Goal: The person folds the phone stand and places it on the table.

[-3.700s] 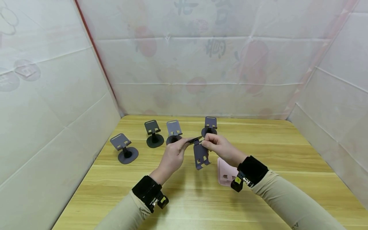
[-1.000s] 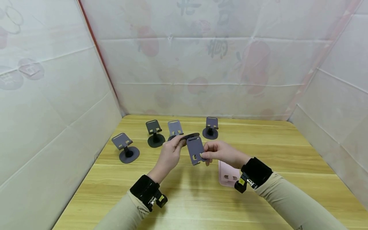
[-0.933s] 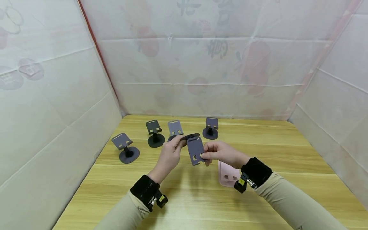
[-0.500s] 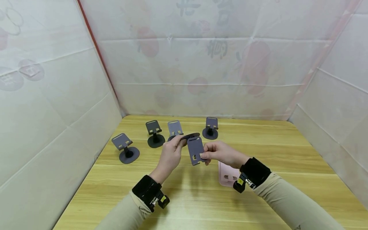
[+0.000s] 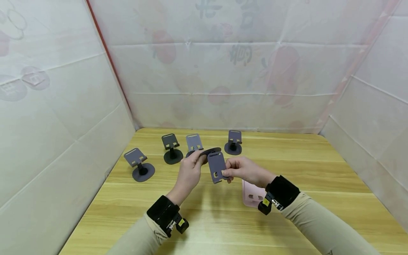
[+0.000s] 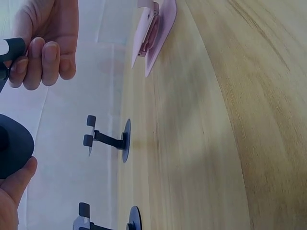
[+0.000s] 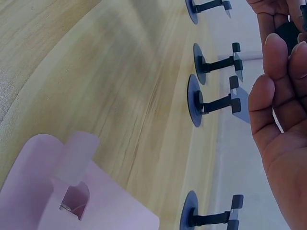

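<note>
White sheeted walls close off three sides of the wooden desk (image 5: 287,166), and from my head view I hold a grey phone stand (image 5: 216,166) in the air above its middle. My left hand (image 5: 188,175) pinches the round base (image 5: 208,151), which lies nearly flat, edge toward me. My right hand (image 5: 243,170) pinches the lower edge of the rectangular plate, whose long axis runs up and down, face toward me, cut-out end lowest. Four assembled stands (image 5: 172,148) line the far left part of the desk, and a pink stand (image 5: 251,194) lies flat just under my right wrist. Bare wood stretches to the right and toward me.

Through the left wrist camera, my thumb tip presses the dark base (image 6: 14,146) at the frame's edge; my right fingers (image 6: 45,52) curl above it. The pink stand (image 6: 156,31) rests on the desk, and two standing ones (image 6: 110,139) are well apart from it.

Through the right wrist camera, my curled fingers (image 7: 278,91) close on a dark bit of the stand at the top corner. The pink stand (image 7: 86,191) lies close below, with a row of stands (image 7: 211,103) along the far edge.
</note>
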